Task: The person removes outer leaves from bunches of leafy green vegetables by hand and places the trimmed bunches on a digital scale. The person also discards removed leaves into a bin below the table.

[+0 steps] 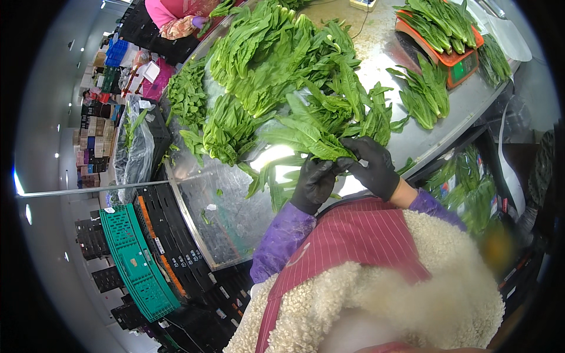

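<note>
My left hand (314,180), in a black glove, grips the base of a bunch of long green leafy vegetables (309,134). My right hand (373,167), gloved in black too, closes its fingers on the same stem end from the other side. The leaves of this bunch point up and to the left over the metal table (207,185). Beyond it lies a large heap of the same greens (265,57). A smaller bunch (426,92) rests to the right, near an orange scale (463,66) that bears more greens (446,26).
Stacked black crates (176,234) and a green plastic crate (137,264) stand at lower left. A plastic-lined crate (137,150) is beyond the table's left edge. Bagged greens (468,185) lie in a crate at right. Across the table, a co-worker's gloved hand (199,23) holds greens.
</note>
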Demonstrator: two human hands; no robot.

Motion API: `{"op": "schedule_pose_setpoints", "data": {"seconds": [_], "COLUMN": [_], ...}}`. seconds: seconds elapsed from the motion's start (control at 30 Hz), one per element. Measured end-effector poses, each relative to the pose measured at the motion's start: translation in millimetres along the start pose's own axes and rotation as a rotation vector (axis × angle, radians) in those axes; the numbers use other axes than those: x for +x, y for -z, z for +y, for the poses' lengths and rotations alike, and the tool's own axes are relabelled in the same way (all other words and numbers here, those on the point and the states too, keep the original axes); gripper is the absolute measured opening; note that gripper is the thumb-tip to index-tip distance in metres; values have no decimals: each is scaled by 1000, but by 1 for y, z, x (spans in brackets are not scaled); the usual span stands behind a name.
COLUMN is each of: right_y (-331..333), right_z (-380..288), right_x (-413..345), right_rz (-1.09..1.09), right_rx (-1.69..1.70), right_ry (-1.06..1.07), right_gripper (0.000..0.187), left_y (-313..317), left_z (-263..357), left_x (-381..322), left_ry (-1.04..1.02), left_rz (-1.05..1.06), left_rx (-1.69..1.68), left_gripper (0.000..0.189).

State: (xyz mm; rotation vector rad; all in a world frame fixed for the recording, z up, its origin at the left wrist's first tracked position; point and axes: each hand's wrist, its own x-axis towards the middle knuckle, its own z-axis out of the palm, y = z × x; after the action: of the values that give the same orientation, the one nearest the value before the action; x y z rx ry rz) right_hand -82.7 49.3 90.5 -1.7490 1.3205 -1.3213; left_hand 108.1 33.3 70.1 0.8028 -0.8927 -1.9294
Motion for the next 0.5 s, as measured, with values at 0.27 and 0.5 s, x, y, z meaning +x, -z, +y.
{"op": "schedule_pose_setpoints", "data": {"seconds": [0.27, 0.5], "right_y": [-5, -19], "right_z": [1, 25], "right_x": [-3, -12], "right_rz": [35, 89], "right_rx": [29, 476], "right_ry": [69, -545], "right_gripper": [19, 27], "left_y": [0, -4], "left_z": [-11, -23], "left_x": [-3, -4], "left_ry": [-154, -235], "left_rz": [15, 146], "left_rx": [-18, -19], "left_gripper": [32, 30]}}
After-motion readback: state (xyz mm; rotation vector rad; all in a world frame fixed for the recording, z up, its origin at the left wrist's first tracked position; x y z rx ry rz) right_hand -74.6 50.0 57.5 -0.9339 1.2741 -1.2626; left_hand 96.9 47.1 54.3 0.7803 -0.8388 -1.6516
